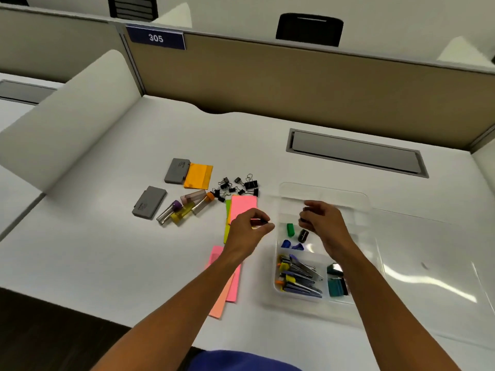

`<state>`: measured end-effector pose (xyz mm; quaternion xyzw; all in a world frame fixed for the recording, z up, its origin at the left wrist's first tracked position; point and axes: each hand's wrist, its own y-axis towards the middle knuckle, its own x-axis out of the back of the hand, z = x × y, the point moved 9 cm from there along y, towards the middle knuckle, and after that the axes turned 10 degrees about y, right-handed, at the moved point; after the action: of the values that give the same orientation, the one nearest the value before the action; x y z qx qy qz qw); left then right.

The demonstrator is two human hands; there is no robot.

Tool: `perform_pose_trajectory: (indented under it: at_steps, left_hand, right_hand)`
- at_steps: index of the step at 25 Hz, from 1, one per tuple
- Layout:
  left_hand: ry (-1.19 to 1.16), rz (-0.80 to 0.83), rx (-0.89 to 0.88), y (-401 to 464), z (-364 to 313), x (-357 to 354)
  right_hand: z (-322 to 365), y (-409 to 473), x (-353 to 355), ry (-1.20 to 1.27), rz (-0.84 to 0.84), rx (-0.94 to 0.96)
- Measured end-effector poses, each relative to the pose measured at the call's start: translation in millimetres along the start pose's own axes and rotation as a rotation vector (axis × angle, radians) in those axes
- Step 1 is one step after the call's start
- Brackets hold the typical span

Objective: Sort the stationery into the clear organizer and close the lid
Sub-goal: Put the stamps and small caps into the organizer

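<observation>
1. Open-plan office or study hall: white desk (267,135) boxed in by tan partition panels (294,84).
2. Seat number plate "305" (156,38) on the partition.
3. Cable hatch (356,153) in the desktop.
4. Black chair back (309,29) at the row beyond.

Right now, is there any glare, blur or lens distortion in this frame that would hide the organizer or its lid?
Head view: wide-angle bend curves the partition and desk edges. Ceiling-light glare streaks the clear lid and glints in the organizer, whose far rim is washed out against the white desk. Both hands, left and right, look slightly soft. Small clips are too fine to count.
</observation>
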<state>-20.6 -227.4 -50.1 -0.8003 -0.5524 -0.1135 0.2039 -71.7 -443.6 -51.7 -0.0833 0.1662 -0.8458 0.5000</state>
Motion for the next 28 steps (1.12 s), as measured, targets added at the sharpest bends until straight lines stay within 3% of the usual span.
perform_pose_trajectory:
  at_steps: [6,16,21,24,28]
  left_hand:
    - [0.317,0.179,-0.172,1,-35,-67]
    - [0.682,0.332,-0.272,15,-41,-109]
    - [0.516,0.287,-0.288,7,-42,-101]
    - [0.24,0.129,-0.273,-1,-38,-70]
    - [0.083,-0.042,-0.165,-5,-11,-23]
  right_hand:
    - [-14,-11,18,-0.518,0.0,0.065]
    - [-23,-8,-5,-0.942,0.128,0.108]
    - [-19,-6,-2,-0.903,0.095,0.133]
    - [-9,-6,-2,-0.799,0.038,0.19]
    - [8,-7,-16,-0.698,0.012,0.277]
